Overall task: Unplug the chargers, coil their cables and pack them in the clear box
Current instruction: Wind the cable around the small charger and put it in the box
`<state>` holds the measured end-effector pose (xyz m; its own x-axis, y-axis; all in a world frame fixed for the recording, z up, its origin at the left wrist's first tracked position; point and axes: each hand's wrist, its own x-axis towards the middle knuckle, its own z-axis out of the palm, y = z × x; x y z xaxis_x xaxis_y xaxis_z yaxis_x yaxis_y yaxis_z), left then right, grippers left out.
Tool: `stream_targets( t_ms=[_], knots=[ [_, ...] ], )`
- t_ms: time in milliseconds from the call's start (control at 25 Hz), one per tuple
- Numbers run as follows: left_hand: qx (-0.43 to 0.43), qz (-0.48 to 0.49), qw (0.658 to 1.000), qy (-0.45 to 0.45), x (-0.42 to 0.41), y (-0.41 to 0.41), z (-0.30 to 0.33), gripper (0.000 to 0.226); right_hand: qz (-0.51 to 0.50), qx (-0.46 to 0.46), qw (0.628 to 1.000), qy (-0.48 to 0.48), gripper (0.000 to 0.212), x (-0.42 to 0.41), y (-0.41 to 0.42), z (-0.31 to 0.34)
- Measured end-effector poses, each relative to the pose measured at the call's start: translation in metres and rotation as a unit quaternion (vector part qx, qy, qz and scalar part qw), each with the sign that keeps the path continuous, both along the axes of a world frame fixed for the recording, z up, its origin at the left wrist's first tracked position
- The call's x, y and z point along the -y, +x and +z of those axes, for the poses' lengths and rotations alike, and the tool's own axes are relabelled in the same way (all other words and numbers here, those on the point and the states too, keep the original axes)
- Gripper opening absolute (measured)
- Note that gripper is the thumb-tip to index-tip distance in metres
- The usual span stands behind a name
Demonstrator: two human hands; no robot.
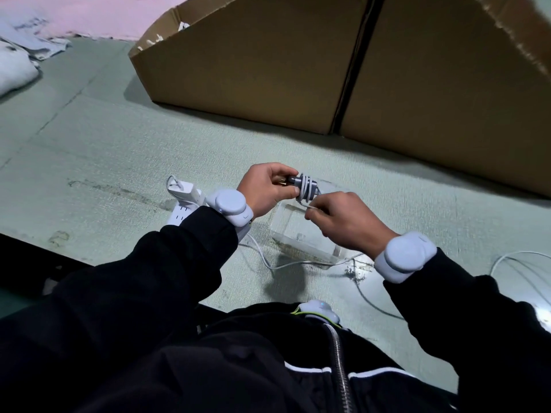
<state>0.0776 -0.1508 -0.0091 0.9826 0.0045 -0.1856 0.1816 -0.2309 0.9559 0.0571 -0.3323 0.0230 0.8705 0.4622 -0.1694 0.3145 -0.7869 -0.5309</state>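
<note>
Left hand [265,189] grips grey charger [293,181] by rigid body; right hand [343,222] pinches thin cable [307,189] tail. Light, springy, likely uncoils: keep tension, hold by body.

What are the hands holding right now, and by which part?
Left hand grips the dark grey cable-wrapped charger by its plug end; right hand pinches the thin grey cable's loose end.

A single wide-angle view from a camera worn on the person's head looks forward and steeply down. The black-sleeved arms reach up from the bottom edge, close to the lens. The pale green floor [119,150] fills the frame beyond, tilted.
</note>
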Motion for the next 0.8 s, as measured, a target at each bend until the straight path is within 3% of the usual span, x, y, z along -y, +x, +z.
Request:
stream_targets(
  t_ms=[320,560,800],
  knots=[
    [0.004,-0.106,0.994,0.028,0.003,-0.005,0.008,0.036,-0.051,0.048,0.997,0.015,0.011,0.015,0.026,0.03],
    [-0.033,-0.124,0.988,-0.089,0.004,-0.008,0.013,0.037,-0.078,0.049,0.993,0.072,0.01,0.027,0.035,0.022],
    [-0.076,-0.138,0.966,-0.204,0.005,-0.014,0.015,0.034,-0.105,-0.042,0.98,0.162,0.01,0.036,0.039,0.003]
  ],
)
